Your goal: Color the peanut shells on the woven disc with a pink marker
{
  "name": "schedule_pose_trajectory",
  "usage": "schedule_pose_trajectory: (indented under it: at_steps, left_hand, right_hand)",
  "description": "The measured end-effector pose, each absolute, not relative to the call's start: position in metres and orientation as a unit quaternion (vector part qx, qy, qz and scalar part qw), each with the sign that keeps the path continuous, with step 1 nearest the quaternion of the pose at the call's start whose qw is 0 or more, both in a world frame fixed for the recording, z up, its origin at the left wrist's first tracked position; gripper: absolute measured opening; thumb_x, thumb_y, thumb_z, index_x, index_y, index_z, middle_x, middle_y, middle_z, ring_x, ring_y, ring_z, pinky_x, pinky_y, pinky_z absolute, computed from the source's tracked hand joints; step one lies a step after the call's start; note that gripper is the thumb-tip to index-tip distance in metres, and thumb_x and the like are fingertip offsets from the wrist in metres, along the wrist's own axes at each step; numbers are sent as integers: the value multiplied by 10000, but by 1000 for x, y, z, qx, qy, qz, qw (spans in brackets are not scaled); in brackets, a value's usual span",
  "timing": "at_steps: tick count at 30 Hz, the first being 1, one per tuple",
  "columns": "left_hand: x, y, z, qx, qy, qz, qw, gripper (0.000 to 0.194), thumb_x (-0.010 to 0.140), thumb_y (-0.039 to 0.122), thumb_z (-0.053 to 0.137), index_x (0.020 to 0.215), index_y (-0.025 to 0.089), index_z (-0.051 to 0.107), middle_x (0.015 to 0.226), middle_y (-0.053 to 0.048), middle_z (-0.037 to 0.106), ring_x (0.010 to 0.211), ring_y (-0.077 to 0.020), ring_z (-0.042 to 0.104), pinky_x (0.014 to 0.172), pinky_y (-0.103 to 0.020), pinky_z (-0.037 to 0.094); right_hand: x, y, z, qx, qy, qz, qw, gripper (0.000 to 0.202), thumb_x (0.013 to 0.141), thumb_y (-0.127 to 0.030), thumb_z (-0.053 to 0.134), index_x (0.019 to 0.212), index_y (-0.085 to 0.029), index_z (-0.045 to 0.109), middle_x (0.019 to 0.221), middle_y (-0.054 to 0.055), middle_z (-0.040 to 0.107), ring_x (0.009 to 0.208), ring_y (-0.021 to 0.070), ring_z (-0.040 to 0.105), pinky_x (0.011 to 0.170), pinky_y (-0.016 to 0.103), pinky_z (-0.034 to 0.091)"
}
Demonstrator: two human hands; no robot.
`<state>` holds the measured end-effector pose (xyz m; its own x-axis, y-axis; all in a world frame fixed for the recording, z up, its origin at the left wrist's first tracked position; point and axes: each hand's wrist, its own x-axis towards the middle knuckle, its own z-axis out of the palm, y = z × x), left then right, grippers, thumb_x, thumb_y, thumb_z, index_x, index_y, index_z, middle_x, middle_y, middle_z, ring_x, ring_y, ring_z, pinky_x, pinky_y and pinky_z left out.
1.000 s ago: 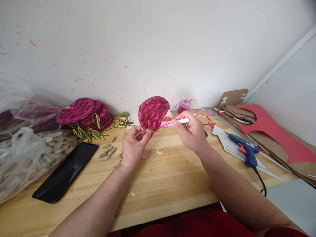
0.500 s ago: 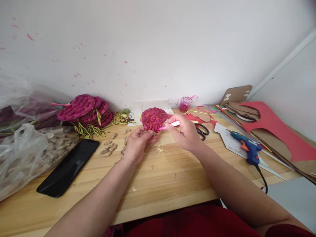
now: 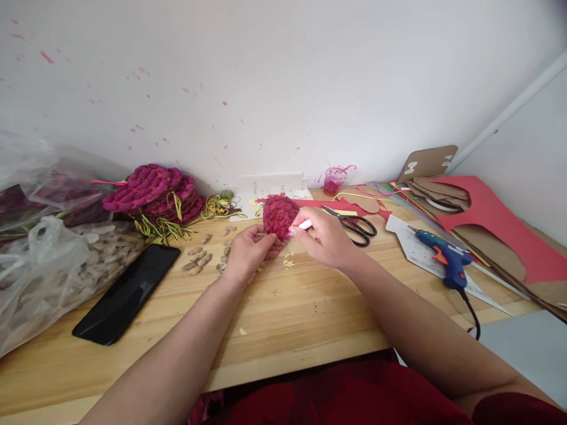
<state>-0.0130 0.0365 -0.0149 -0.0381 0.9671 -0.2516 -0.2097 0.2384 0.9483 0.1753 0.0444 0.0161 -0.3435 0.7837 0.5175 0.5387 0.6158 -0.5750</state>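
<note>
A round magenta piece covered in peanut-like lumps [image 3: 280, 216] is tilted up above the table. My left hand [image 3: 251, 251] pinches its lower edge between thumb and fingers. My right hand [image 3: 322, 237] is closed on a white-handled brush [image 3: 305, 224], whose pink tip is at the lower right edge of the piece. Behind, near the wall, stands a clear cup of pink liquid [image 3: 335, 180]. Several loose peanuts [image 3: 197, 258] lie left of my left hand, and small yellow scraps [image 3: 288, 261] lie between my hands.
Stacked magenta pieces [image 3: 148, 189], a bag of peanuts [image 3: 66, 268] and a black phone [image 3: 126, 295] are on the left. Black scissors [image 3: 358, 227] lie behind my right wrist. A blue glue gun [image 3: 447, 257], red sheet [image 3: 491, 218] and cardboard [image 3: 427, 160] are at the right.
The magenta piece has turned and shifted slightly right, showing narrower. My right hand has tilted the brush and moved slightly lower left, and more of the scissors shows.
</note>
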Motion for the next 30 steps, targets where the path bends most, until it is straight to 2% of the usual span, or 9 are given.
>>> schedule_pose_trajectory:
  at_steps: [7,14,21,30]
  left_hand:
    - [-13,35,-10,365,527,498,583,203,656,179,834,825,150,726,702,-59,777,626,-159,733,599,-230,602]
    - [-12,36,0,265,506,553,606,94,766,106,739,825,111,666,696,-38,741,581,-133,715,580,-217,594]
    - [-10,37,-3,238,463,590,618,170,750,83,797,856,106,665,788,-48,766,630,-123,719,641,-221,610]
    - [-11,37,-1,239,469,593,609,192,758,82,819,851,116,655,759,-42,761,604,-125,712,636,-229,614]
  right_hand:
    - [178,44,19,-410,-801,149,410,81,922,-236,642,856,-224,596,799,22,682,736,181,612,680,305,432]
    - [184,41,32,-379,-785,144,468,93,970,-263,641,889,-223,620,840,13,721,747,169,642,689,308,450]
    - [178,38,26,-346,-808,126,460,71,991,-260,642,927,-234,627,870,18,722,805,187,659,755,336,489]
    - [174,38,23,-330,-816,85,467,64,1002,-256,642,942,-234,637,865,29,723,820,196,671,734,335,503]
